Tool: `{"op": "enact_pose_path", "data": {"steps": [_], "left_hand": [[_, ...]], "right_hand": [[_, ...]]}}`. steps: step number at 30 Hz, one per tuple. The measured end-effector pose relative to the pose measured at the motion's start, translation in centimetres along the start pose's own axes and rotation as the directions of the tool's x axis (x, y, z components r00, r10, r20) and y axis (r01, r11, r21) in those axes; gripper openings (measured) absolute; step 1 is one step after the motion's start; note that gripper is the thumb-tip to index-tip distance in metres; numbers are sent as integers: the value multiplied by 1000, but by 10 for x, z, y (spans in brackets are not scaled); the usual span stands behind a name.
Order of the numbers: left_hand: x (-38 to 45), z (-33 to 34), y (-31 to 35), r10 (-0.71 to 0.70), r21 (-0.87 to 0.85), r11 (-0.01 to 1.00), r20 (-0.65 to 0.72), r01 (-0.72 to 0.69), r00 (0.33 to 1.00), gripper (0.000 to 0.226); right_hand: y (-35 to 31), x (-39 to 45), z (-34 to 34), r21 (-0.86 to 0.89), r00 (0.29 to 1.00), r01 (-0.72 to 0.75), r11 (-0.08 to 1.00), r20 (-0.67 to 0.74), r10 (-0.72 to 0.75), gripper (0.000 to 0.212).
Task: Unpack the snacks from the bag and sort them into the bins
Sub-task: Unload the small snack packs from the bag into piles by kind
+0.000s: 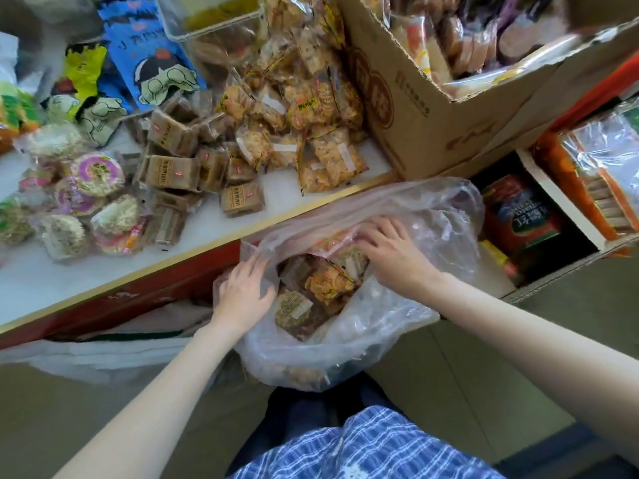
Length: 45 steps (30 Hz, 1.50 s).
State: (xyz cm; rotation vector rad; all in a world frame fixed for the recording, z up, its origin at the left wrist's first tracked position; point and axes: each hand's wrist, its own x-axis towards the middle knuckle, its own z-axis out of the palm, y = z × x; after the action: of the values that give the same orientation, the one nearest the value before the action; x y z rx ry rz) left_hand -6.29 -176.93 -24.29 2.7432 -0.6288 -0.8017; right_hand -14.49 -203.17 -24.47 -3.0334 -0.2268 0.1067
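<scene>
A clear plastic bag sits in front of me below the table edge, its mouth held wide. Inside lie orange cracker packs and a brown square pack. My left hand lies with straight fingers against the bag's left rim. My right hand reaches into the mouth from the right, fingertips on an orange pack near the far rim. On the white table lie sorted heaps: round rice cakes, brown square packs, and orange cracker packs.
A clear bin stands at the table's back, with blue and yellow snack bags to its left. A large open cardboard box of snacks is at the right. Lower right holds a box with red packages.
</scene>
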Motion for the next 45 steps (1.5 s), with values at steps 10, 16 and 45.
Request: {"op": "enact_pose_path", "data": {"steps": [10, 16, 45], "left_hand": [[-22, 9, -36, -189, 25, 982, 107, 187, 976, 59], [-24, 8, -37, -173, -115, 977, 55, 178, 983, 55], [-20, -21, -51, -155, -238, 962, -61, 136, 986, 48]], "right_hand": [[-55, -3, 54, 191, 860, -239, 952, 497, 116, 58], [-37, 4, -8, 557, 970, -193, 808, 232, 72, 49], [-13, 140, -31, 387, 971, -235, 891, 139, 195, 54]]}}
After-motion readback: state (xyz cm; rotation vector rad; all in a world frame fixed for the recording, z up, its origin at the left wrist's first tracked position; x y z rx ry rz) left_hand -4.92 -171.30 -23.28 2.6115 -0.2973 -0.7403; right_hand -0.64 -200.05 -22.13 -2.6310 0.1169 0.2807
